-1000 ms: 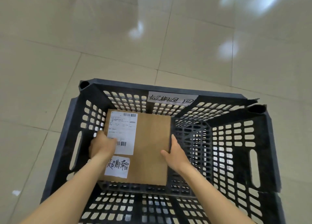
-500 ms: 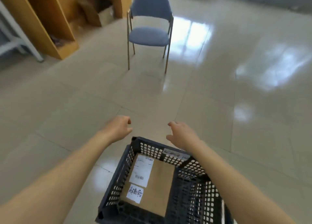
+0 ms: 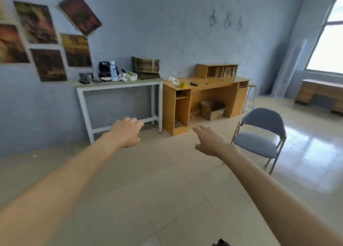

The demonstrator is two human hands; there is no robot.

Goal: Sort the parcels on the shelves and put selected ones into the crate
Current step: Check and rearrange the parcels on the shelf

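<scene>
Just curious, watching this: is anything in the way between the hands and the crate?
Nothing visible is. Both hands, left and right, are empty and raised over bare floor. Only a dark corner at the bottom edge shows, probably the crate.

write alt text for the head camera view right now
Two bare arms reach forward over a tiled floor, left hand and right hand both open and empty. Beyond them stand a white table, a wooden desk and a blue chair.
</scene>
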